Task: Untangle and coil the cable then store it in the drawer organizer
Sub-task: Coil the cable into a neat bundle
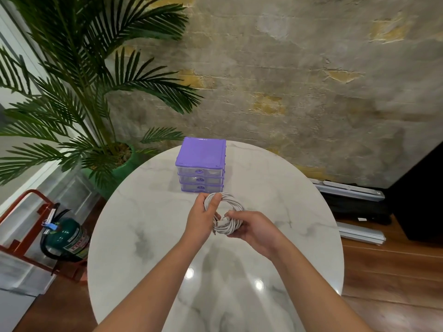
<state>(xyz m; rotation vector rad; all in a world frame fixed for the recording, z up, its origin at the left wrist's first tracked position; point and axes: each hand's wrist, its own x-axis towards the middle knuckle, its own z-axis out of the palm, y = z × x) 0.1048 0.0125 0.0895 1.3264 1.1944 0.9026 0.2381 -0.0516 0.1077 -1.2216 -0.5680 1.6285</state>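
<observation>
Both my hands grip the coiled white cable (pixel 225 215) just before the purple three-drawer plastic organizer (pixel 201 165): left hand (pixel 201 218) pinching, right hand (pixel 251 230) cupping.

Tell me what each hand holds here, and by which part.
Both hold the coiled white cable: left hand grips the coil's far-left side, right hand its near side by the plug.

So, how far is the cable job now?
Done: the white cable is already wound into a neat coil. In hand: the left hand and right hand both hold the coil above the table. Left: all three drawers of the purple organizer look closed, so storing remains.
</observation>
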